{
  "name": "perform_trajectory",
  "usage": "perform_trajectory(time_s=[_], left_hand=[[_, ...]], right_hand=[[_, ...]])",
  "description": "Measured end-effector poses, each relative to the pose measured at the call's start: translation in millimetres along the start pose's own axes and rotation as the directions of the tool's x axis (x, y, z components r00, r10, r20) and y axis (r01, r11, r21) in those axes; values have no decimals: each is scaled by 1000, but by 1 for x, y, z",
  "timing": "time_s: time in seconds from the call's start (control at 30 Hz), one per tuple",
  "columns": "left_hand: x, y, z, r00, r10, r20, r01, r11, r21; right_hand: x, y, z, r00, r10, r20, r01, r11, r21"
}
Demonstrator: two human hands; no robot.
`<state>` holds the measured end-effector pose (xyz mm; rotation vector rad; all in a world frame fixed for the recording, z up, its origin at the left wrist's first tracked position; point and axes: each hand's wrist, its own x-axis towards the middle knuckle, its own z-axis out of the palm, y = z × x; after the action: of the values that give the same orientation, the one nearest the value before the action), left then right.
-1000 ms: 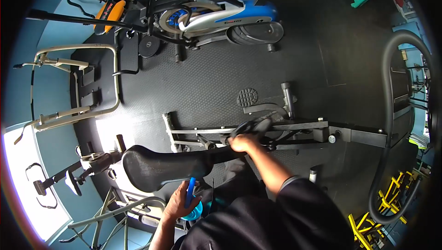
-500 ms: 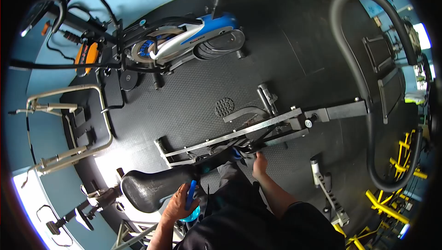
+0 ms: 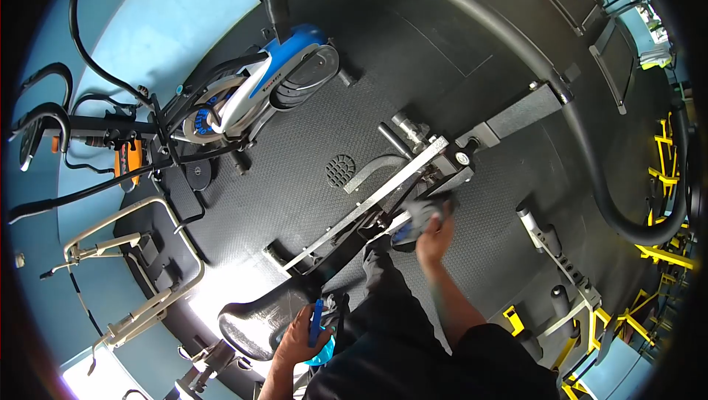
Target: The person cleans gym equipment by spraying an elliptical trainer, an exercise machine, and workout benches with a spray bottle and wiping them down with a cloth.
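Note:
My left hand [image 3: 296, 339] is closed around a bottle with a blue handle [image 3: 316, 322] and a turquoise body [image 3: 322, 353], beside the black seat [image 3: 254, 320]. Slightly blurred, my right hand [image 3: 435, 236] grips a grey cloth [image 3: 426, 213] close to the near side of the metal frame [image 3: 376, 199]. The long light rail of this machine runs diagonally from the seat side up to a black beam [image 3: 520, 115]. Part of the mechanism is hidden behind the cloth and my leg.
A blue and white exercise bike [image 3: 273, 75] stands at the upper left, a beige tubular frame [image 3: 193, 230] at the left. A thick black curved bar [image 3: 590, 157] crosses the right. Yellow equipment [image 3: 667, 255] and a silver stand [image 3: 564, 263] are at the right.
The view has turned, so the machine slants more steeply. My right hand has moved along the frame away from the seat, with the cloth. My left hand still holds the bottle.

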<state>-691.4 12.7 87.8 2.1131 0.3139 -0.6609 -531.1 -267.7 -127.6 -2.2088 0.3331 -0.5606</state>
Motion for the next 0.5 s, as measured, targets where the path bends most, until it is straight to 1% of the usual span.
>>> perform_trajectory(time_s=[0.07,0.1,0.13,0.17,0.2,0.27,0.3,0.33,0.37,0.4,0.43,0.47,0.5], left_hand=[[3,8,0,999,35,2,-35,999,-6],[5,13,0,996,-19,86,19,1000,1],[7,16,2,982,-72,174,71,997,15],[9,14,8,990,4,142,-5,1000,3],[15,17,11,988,19,151,-21,1000,10],[24,24,20,984,59,171,-67,997,40],[29,32,23,977,162,139,-171,984,52],[33,37,26,979,155,130,-163,985,54],[34,40,28,976,176,129,-181,983,26],[30,40,29,971,199,134,-200,980,-3],[27,38,32,968,225,113,-223,974,-25],[25,34,36,967,233,105,-232,972,-28],[21,30,41,958,276,72,-275,961,-18]], right_hand=[[48,-15,-18,995,36,95,-39,999,36],[48,6,-8,976,81,204,-75,997,-36],[35,19,8,983,-22,181,40,995,-96],[9,39,18,937,6,348,79,970,-229],[-28,57,37,920,-14,392,114,966,-233],[-86,44,44,877,-127,464,228,959,-168],[-95,32,47,828,105,551,-205,971,122],[-88,29,44,824,99,558,-204,970,129],[-69,28,39,760,256,597,-247,964,-99],[-51,28,33,688,417,594,-267,906,-327],[-24,34,26,690,415,594,-266,907,-325],[11,45,18,818,311,484,-297,949,-107],[47,53,12,915,221,336,-275,954,119]])
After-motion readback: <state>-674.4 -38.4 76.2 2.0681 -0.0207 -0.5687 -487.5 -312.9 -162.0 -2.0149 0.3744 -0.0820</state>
